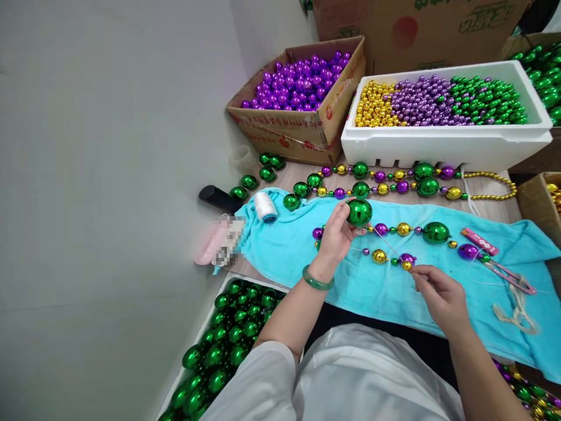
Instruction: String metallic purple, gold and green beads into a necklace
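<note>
My left hand (pixel 336 234) is closed on a large shiny green bead (pixel 359 212), held just above the turquoise towel (pixel 284 245). From that bead a thin pale string runs down toward my right hand (pixel 440 292), whose thumb and forefinger pinch at a small gold bead (pixel 407 266). A purple bead (pixel 407 257) sits right behind the gold one. On the towel lies a partly strung row with a green oval bead (pixel 436 233), a gold bead (pixel 379 256) and a purple bead (pixel 468 251). Pink-handled thread snips (pixel 511 276) rest at the right.
A finished-looking bead necklace (pixel 383 189) lies behind the towel. Further back stand a carton of purple beads (pixel 280 126) and a white foam box (pixel 442 146) of small beads. A thread spool (pixel 265 206) is at left; a tray of green beads (pixel 223 286) sits below.
</note>
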`<act>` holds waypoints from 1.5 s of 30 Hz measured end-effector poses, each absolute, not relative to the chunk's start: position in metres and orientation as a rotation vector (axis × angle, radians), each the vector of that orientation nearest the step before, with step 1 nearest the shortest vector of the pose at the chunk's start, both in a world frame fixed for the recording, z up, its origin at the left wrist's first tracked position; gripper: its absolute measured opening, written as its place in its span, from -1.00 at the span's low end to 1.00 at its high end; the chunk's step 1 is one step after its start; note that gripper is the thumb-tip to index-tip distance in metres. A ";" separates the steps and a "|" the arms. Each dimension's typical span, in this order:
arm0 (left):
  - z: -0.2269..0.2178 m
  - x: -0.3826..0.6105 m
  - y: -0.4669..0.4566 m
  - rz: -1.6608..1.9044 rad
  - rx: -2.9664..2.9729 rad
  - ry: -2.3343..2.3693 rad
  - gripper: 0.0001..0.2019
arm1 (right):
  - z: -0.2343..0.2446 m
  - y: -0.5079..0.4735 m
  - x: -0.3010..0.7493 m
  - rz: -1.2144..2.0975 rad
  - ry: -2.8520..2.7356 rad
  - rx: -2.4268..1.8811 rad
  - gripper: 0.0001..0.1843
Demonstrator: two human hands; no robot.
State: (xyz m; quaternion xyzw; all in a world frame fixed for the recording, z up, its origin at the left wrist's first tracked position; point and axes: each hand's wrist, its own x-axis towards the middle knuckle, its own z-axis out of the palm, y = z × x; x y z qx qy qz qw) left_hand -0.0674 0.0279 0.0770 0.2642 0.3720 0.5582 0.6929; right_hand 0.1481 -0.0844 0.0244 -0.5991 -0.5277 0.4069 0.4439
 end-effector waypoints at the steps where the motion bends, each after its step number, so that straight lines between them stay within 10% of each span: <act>1: 0.077 -0.066 0.025 1.237 0.631 0.828 -0.58 | 0.024 -0.084 0.147 1.012 -1.308 -1.480 -0.80; 22: 0.073 -0.027 0.002 1.021 1.130 0.966 -0.72 | 0.029 -0.069 0.145 1.301 -0.980 -1.264 -0.76; 40: 0.070 0.068 -0.012 1.086 1.772 0.822 -0.79 | 0.041 -0.080 0.233 0.707 -1.157 -1.784 -0.76; 45: 0.060 0.082 -0.035 0.926 1.911 0.840 -0.73 | 0.039 -0.095 0.232 1.074 -1.081 -1.487 -0.80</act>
